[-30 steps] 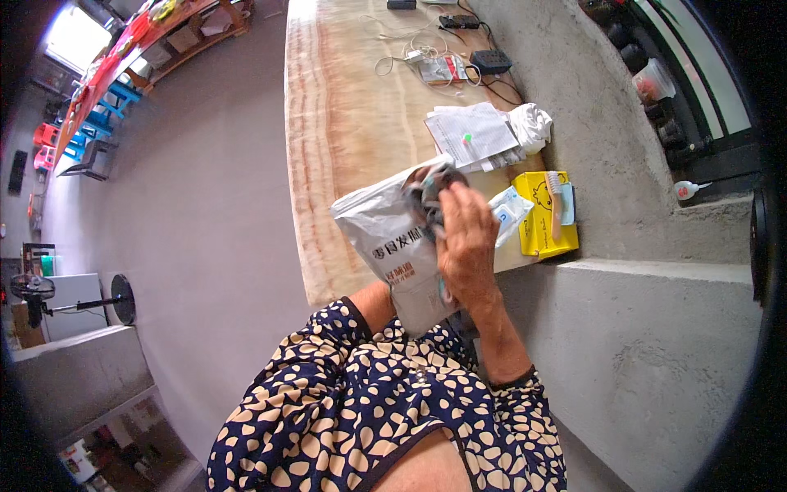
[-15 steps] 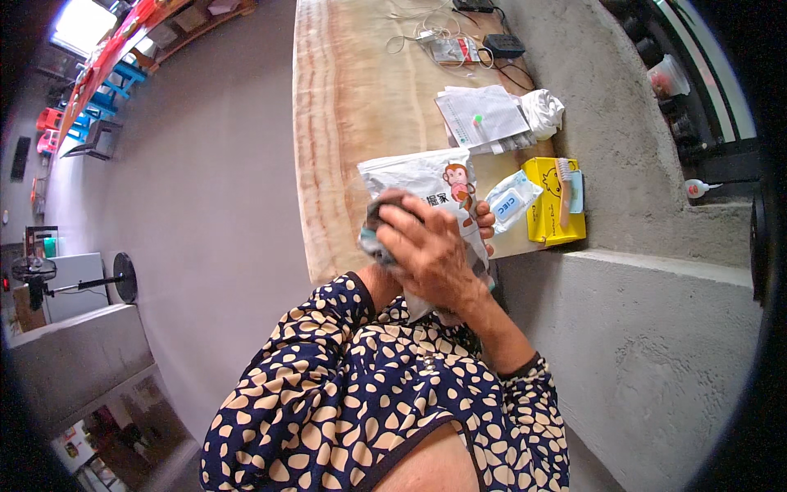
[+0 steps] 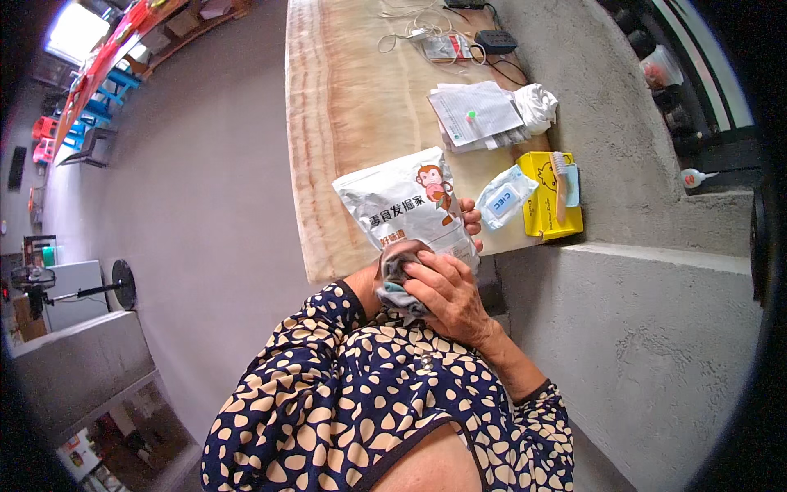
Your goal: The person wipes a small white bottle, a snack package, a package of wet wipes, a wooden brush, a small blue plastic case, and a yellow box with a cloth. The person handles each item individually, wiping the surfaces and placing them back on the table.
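Observation:
A white plastic pouch (image 3: 393,193) with a cartoon monkey and dark lettering is held tilted in front of my body, over the table's near end. My left hand (image 3: 471,223) supports it from beneath; its fingers curl round the pouch's right edge, and the palm is hidden. A crumpled grey and teal cloth (image 3: 403,285) lies against the lower part of the pouch. Closed over that cloth is my right hand (image 3: 451,299), its fingers bent.
The marbled table (image 3: 344,107) holds papers (image 3: 479,111), a white cloth bundle (image 3: 537,108), a wipes pack (image 3: 507,197) and a yellow box (image 3: 537,225) with a brush (image 3: 561,189) on it. Cables (image 3: 410,37) and a black adapter (image 3: 496,41) lie farther off. A concrete ledge (image 3: 639,328) borders the right.
My right hand and the cloth have moved down the pouch toward my body, uncovering its lettering. My left hand still holds the pouch, which sits slightly farther left in view.

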Demonstrator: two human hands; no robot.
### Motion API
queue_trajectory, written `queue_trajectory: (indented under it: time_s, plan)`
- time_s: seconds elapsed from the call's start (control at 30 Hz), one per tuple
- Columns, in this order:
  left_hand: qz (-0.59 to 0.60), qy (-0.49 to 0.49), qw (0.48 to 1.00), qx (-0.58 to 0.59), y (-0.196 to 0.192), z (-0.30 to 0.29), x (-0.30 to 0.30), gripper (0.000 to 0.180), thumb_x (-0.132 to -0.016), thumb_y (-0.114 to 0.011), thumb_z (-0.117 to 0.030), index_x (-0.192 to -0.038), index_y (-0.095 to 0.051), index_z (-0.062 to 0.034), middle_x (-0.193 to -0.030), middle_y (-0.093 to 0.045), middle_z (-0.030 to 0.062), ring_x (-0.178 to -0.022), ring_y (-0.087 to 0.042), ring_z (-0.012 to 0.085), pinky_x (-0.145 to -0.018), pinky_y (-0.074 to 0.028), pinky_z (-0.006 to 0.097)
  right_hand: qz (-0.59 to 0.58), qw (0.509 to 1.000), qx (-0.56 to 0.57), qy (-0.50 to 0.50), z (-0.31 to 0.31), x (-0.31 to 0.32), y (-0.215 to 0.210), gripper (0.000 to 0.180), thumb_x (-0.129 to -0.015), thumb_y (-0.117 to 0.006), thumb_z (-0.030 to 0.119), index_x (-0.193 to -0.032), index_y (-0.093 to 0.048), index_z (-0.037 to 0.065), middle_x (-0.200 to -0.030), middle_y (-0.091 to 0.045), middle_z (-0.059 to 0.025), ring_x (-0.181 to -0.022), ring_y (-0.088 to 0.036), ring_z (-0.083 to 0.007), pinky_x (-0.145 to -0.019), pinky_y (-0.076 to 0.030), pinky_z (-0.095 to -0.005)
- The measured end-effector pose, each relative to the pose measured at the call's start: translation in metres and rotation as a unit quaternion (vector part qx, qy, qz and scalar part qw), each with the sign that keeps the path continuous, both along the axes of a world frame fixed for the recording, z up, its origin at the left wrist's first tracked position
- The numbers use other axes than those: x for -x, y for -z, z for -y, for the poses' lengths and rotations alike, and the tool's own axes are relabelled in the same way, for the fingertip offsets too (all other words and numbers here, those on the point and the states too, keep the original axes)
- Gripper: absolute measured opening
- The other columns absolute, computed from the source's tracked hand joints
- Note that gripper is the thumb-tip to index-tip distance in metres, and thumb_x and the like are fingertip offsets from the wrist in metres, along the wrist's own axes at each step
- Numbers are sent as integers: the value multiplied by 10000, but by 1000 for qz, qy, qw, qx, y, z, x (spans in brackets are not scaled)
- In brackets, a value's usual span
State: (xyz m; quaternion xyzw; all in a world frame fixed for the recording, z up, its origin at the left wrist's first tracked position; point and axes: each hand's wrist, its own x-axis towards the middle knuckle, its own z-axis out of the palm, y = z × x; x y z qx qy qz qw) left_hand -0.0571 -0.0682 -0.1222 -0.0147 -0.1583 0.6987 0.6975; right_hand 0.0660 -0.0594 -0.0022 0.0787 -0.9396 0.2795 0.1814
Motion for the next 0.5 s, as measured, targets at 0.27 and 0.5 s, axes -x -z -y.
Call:
queue_trajectory:
  time_s: [0.27, 0.5]
  plan:
    - [-47, 21, 998, 43, -44, 0, -8, 726, -878, -463, -500, -1427, -175, -122, -1391, -307, 228, -1241, -380, 352, -1000, -312, 593, -6, 975, -3, 223, -42, 35, 5, 443, -802, -545, 113, -1229, -460, 27, -1274, -476, -165, -1217, -420, -320, -1027, -260, -431]
    - [-131, -166, 974, 76, 6, -13, -4, 813, -846, -445, -600, -1440, -135, -139, -1349, -336, 278, -1210, -400, 383, -1008, -326, 532, 68, 969, 46, 233, -51, 22, 12, 409, -825, -572, 151, -1202, -480, 22, -1201, -519, -151, -1150, -462, -302, -990, -293, -416]
